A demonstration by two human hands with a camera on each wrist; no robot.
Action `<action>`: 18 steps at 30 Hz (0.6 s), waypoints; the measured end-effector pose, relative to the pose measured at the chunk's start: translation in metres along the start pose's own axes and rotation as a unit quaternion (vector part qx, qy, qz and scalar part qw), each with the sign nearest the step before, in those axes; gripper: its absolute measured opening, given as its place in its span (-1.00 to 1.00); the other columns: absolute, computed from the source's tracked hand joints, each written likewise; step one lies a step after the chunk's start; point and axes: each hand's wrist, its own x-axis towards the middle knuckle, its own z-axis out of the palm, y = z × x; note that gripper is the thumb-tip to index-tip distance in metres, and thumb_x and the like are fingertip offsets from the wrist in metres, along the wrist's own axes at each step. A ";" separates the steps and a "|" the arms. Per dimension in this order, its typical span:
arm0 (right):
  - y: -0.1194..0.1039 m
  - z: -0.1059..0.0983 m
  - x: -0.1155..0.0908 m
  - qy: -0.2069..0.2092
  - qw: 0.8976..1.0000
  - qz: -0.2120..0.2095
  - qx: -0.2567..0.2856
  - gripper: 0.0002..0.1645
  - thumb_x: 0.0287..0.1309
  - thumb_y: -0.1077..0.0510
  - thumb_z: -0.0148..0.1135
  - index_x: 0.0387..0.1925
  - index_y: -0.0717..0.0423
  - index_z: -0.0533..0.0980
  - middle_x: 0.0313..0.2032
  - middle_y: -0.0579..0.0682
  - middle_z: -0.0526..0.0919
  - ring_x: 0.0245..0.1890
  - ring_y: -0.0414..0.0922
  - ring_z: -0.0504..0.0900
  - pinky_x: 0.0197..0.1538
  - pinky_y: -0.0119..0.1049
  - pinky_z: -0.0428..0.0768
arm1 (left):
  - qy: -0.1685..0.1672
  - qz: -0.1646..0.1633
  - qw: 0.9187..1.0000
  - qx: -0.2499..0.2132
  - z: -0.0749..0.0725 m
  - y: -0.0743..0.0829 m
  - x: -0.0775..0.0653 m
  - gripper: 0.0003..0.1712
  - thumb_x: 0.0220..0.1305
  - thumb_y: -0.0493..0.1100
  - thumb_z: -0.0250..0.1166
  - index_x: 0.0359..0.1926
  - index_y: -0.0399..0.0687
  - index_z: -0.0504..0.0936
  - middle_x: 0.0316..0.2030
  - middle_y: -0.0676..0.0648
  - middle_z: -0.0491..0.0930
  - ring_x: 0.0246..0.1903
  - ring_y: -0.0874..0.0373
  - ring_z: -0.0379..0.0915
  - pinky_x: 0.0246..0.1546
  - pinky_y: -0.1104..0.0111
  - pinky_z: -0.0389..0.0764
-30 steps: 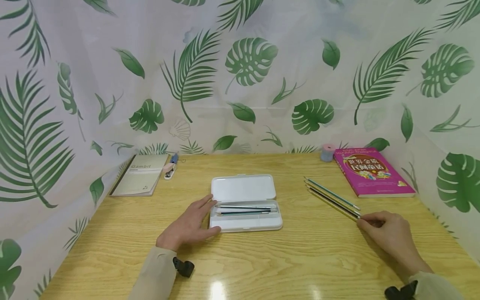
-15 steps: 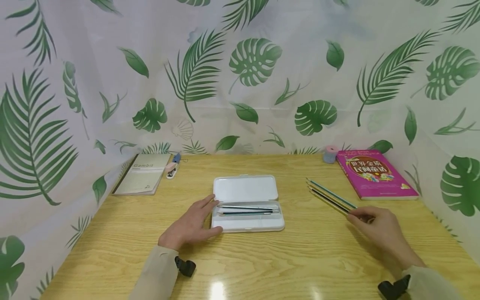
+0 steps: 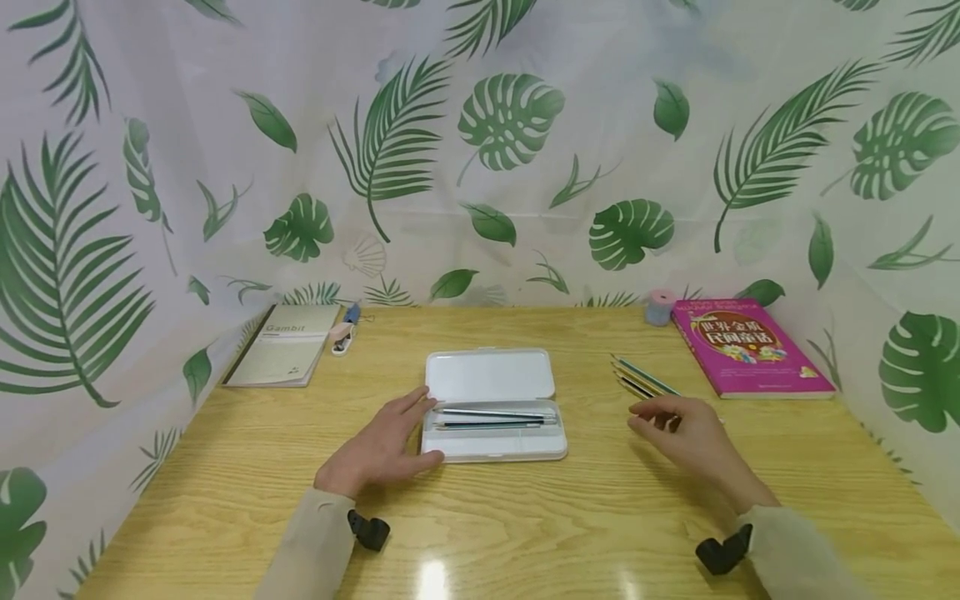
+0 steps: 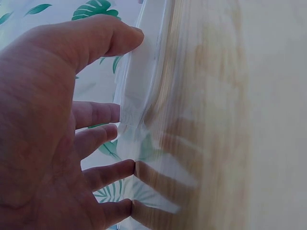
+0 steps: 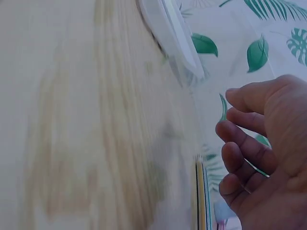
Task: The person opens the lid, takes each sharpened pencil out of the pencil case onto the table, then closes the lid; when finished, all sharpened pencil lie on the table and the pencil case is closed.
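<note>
A white pencil case (image 3: 459, 450) lies open on the table, its lid (image 3: 489, 375) folded back and a few pencils (image 3: 491, 426) inside. My left hand (image 3: 382, 443) rests against its left end, fingers spread and thumb at the front corner; the left wrist view shows the thumb near the case's white side (image 4: 144, 62). Loosely bent, with nothing between thumb and fingertips, my right hand (image 3: 690, 433) is over several loose pencils (image 3: 643, 377) right of the case, hiding their near ends. In the right wrist view those pencils (image 5: 200, 196) lie beside the hand (image 5: 268, 148).
At the back right lies a pink book (image 3: 757, 354), with a small pink-and-blue roll-shaped item (image 3: 660, 308) beside it. A notebook (image 3: 285, 346), a small stapler (image 3: 342, 340) and a blue clip (image 3: 352, 314) sit at the back left. A leaf-print curtain (image 3: 525, 183) stands behind the table.
My right hand has moved left from the near ends of the loose pencils, across them toward the case. The pencils stay on the table. My left hand keeps its place at the case.
</note>
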 end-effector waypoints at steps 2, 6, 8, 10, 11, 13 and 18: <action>-0.005 0.008 0.005 -0.010 1.000 -0.011 0.001 -0.75 0.26 0.08 0.36 -0.12 0.15 0.70 -0.29 -0.08 0.68 -0.42 -0.17 0.50 -0.41 -0.38 0.51 | 0.000 0.004 1.000 -0.001 0.000 0.000 0.001 -0.06 0.26 0.18 0.33 0.51 -0.12 0.21 0.54 -0.12 0.01 0.47 -0.13 -0.02 0.39 -0.03 0.19; -0.017 0.024 0.014 -0.030 0.999 -0.034 0.004 -0.75 0.24 0.10 0.37 -0.10 0.14 0.69 -0.27 -0.10 0.69 -0.40 -0.17 0.51 -0.41 -0.37 0.50 | -0.004 0.006 1.000 -0.004 0.003 -0.001 0.001 -0.06 0.25 0.18 0.34 0.50 -0.13 0.22 0.54 -0.13 0.01 0.47 -0.13 -0.02 0.39 -0.03 0.19; -0.023 0.032 0.019 -0.037 0.998 -0.048 0.003 -0.76 0.24 0.12 0.37 -0.10 0.14 0.69 -0.25 -0.08 0.71 -0.37 -0.18 0.51 -0.39 -0.36 0.51 | -0.007 0.001 1.000 -0.004 0.004 0.000 0.001 -0.05 0.25 0.19 0.34 0.51 -0.12 0.21 0.54 -0.12 0.01 0.48 -0.13 -0.03 0.39 -0.03 0.19; -0.029 0.039 0.025 -0.041 0.997 -0.063 -0.003 -0.77 0.24 0.13 0.37 -0.10 0.12 0.69 -0.21 -0.08 0.71 -0.35 -0.20 0.51 -0.35 -0.35 0.51 | -0.005 -0.004 1.000 -0.001 0.005 0.000 0.001 -0.05 0.25 0.19 0.34 0.51 -0.11 0.21 0.54 -0.11 0.01 0.48 -0.12 -0.02 0.39 -0.02 0.20; -0.032 0.043 0.028 -0.043 0.996 -0.073 -0.008 -0.78 0.24 0.14 0.37 -0.11 0.11 0.69 -0.19 -0.08 0.72 -0.33 -0.20 0.51 -0.32 -0.34 0.51 | -0.001 -0.005 1.000 0.000 0.005 0.000 0.001 -0.06 0.24 0.19 0.34 0.50 -0.12 0.22 0.54 -0.11 0.02 0.47 -0.12 -0.02 0.39 -0.02 0.20; -0.037 0.050 0.034 -0.050 0.994 -0.096 -0.013 -0.79 0.23 0.16 0.36 -0.11 0.10 0.70 -0.17 -0.06 0.72 -0.32 -0.21 0.51 -0.29 -0.30 0.52 | 0.003 -0.008 1.000 0.002 0.004 0.001 0.001 -0.06 0.25 0.18 0.34 0.50 -0.11 0.22 0.54 -0.10 0.02 0.48 -0.11 -0.02 0.39 -0.01 0.20; -0.047 0.064 0.042 -0.083 0.983 -0.161 -0.019 -0.76 0.24 0.22 0.32 -0.07 0.18 0.68 -0.12 0.03 0.71 -0.28 -0.10 0.52 -0.21 -0.13 0.55 | 0.006 0.000 1.000 0.005 0.003 0.000 0.002 -0.07 0.25 0.18 0.34 0.50 -0.11 0.23 0.53 -0.11 0.03 0.47 -0.11 -0.01 0.39 -0.01 0.19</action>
